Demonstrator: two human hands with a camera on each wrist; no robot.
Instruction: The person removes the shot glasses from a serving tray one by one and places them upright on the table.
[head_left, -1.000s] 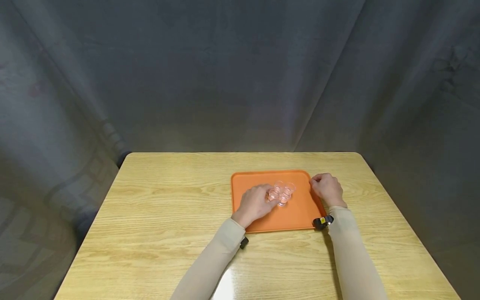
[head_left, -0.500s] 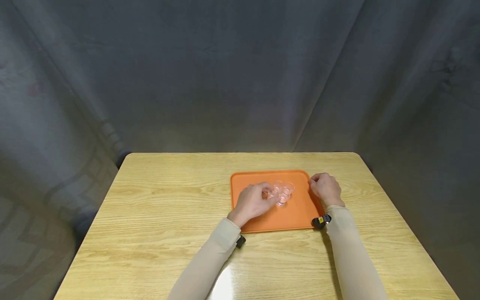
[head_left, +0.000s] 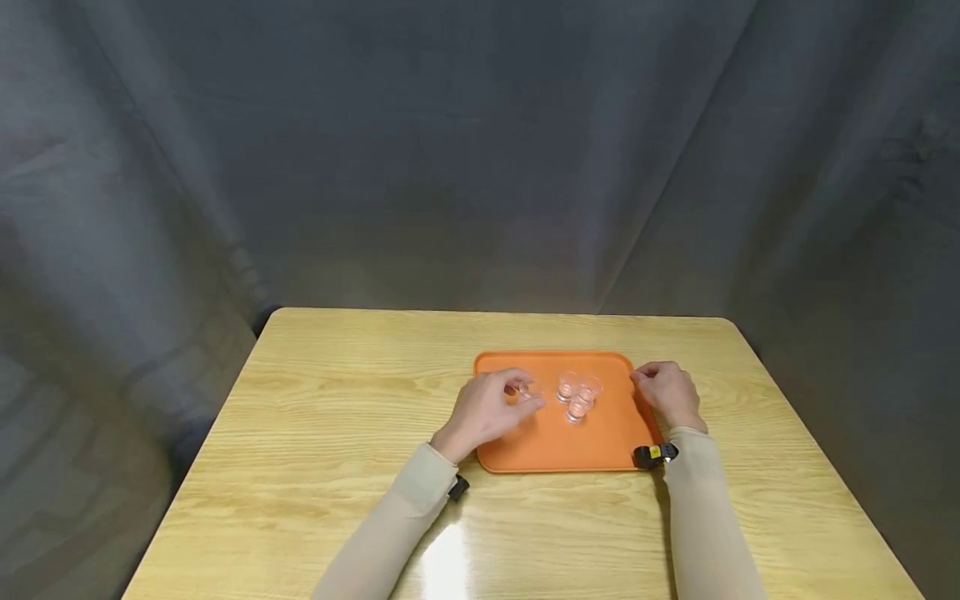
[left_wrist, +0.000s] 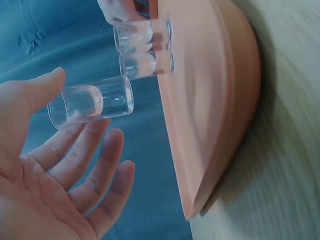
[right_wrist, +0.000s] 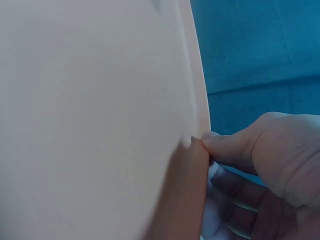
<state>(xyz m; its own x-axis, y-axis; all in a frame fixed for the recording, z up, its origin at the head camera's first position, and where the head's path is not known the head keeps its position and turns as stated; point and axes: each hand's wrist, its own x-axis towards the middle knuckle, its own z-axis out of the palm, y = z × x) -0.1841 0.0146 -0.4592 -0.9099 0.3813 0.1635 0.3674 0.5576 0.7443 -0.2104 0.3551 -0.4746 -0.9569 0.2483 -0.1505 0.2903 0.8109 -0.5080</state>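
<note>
Over the left part of an orange tray [head_left: 555,454], my left hand [head_left: 483,410] pinches a small clear shot glass [left_wrist: 92,102] between thumb and fingers. The left wrist view shows this glass raised off the tray, with a gap below its base. Several other clear shot glasses [head_left: 577,408] stand together near the tray's middle, to the right of the held one. At the tray's right edge my right hand [head_left: 670,397] pinches the rim [right_wrist: 201,115] between thumb and fingers; part of those fingers is hidden beneath the tray.
The tray lies on a light wooden table [head_left: 337,417], right of its middle. Dark grey curtains [head_left: 450,167] hang behind the table and at both sides. A black wrist camera [head_left: 648,456] sits by the tray's near right corner.
My left hand has lifted one shot glass out of the cluster and moved it left. The right hand stays at the tray's rim. The head view has shifted slightly.
</note>
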